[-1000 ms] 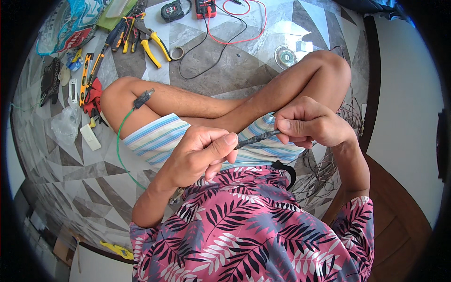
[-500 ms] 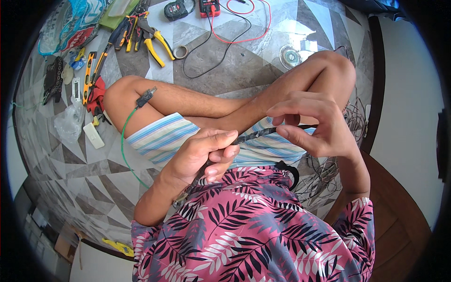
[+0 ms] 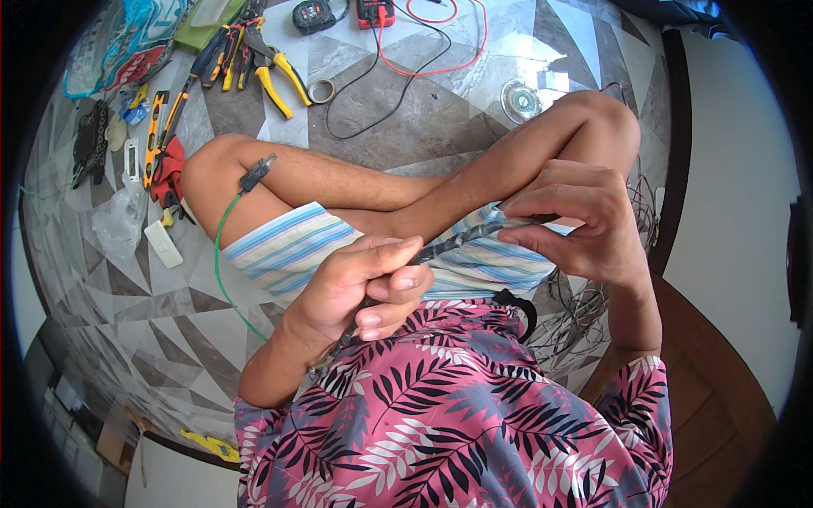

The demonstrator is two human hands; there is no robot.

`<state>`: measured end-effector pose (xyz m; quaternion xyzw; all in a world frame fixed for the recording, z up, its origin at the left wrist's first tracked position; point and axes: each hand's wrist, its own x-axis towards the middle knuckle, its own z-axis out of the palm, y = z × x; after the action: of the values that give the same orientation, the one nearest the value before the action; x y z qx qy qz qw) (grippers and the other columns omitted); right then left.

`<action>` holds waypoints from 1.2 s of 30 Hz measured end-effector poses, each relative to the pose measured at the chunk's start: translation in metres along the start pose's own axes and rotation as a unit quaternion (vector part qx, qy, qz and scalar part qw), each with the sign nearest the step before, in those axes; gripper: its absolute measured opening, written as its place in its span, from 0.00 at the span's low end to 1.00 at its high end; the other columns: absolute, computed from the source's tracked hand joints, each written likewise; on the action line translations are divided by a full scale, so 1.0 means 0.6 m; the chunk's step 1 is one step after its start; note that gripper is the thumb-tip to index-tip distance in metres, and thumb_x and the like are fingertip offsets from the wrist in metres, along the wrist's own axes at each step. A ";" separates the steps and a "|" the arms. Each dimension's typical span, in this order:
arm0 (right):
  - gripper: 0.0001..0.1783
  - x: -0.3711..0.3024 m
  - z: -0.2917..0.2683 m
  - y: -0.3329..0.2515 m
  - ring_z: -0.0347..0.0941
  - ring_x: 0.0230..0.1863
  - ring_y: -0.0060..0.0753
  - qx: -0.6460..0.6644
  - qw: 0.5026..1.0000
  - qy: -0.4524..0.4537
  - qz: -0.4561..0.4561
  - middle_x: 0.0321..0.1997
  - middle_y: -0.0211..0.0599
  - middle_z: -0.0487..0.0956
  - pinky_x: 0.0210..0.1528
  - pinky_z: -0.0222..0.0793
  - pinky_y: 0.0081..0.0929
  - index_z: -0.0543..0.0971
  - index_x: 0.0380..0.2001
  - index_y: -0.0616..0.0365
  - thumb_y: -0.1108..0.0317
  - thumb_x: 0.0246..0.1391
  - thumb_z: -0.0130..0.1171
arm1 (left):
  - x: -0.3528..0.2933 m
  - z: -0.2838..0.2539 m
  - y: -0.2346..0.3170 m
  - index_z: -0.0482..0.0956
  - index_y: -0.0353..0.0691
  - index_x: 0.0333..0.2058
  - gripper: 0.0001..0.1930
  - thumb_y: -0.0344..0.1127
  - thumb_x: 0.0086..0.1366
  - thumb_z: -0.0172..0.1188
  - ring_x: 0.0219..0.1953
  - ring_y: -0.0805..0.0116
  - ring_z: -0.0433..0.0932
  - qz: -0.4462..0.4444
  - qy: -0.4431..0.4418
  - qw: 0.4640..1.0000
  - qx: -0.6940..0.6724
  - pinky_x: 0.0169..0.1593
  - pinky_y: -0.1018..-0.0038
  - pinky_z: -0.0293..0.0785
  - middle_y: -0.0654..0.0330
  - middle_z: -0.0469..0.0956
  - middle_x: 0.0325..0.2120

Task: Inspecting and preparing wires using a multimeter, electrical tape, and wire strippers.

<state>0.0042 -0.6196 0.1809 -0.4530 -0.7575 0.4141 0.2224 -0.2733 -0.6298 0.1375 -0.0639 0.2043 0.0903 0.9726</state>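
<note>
My left hand (image 3: 364, 288) is closed around a black cable (image 3: 457, 240) that looks wrapped in shiny tape. One stretch of the cable runs out past the thumb to the right; the other passes under the palm toward my left forearm. Thumb and fingers of my right hand (image 3: 584, 216) pinch the right end of the cable, and the tip is hidden behind them. Over my left knee lies a green wire (image 3: 218, 258) ending in a small dark connector-like piece (image 3: 257, 173). Its other end disappears behind my left forearm.
Yellow-handled pliers (image 3: 288, 89), a tape roll (image 3: 322, 91), a tape measure (image 3: 312, 15) and a red multimeter (image 3: 375, 13) with leads lie on the tiled floor ahead. Tangled wires (image 3: 580, 326) are at my right. A spirit level (image 3: 155, 140) and a white plate (image 3: 163, 245) lie left.
The right fingers, spread apart around the cable's end before, have closed into a pinch on it. The left hand keeps its hold, nearly unmoved.
</note>
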 end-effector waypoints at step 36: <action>0.19 -0.021 0.008 -0.028 0.75 0.27 0.32 -0.030 0.999 -0.003 0.015 0.28 0.37 0.80 0.29 0.68 0.27 0.84 0.36 0.63 0.66 0.38 0.74 | -0.092 0.045 0.000 0.60 0.26 0.65 0.27 0.37 0.73 0.41 0.15 0.88 0.57 0.066 0.048 0.949 0.305 0.20 0.88 0.55 0.55 0.79 0.28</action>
<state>-0.0016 -0.6365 0.1929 -0.4694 -0.7634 0.3961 0.2001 -0.3122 -0.6338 0.1848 0.2449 0.2719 0.0841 0.9268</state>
